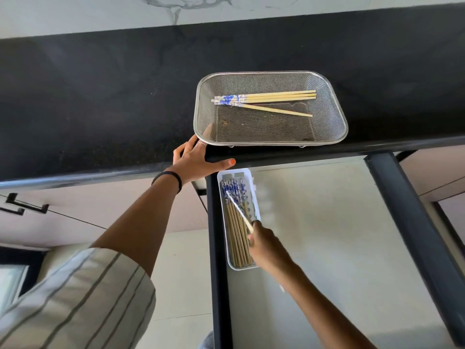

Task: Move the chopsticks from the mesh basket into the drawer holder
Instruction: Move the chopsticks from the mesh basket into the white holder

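Chopsticks part-moved: four [266, 100] left in mesh basket [337, 114], a bundle [235, 222] already in the drawer holder [254, 195].

Right hand [264, 241], over the holder's near end, pinches one blurred chopstick [239, 210] angled across the bundle; released askew, it could lie crosswise or tip over the holder's wall. Left hand [195, 159], fingers spread, rests on the counter edge [100, 170] beside the basket's near-left corner; a nudge could shift the basket.

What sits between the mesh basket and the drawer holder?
In the head view, only the black counter edge separates the basket from the holder; the left hand's thumb lies along that edge.
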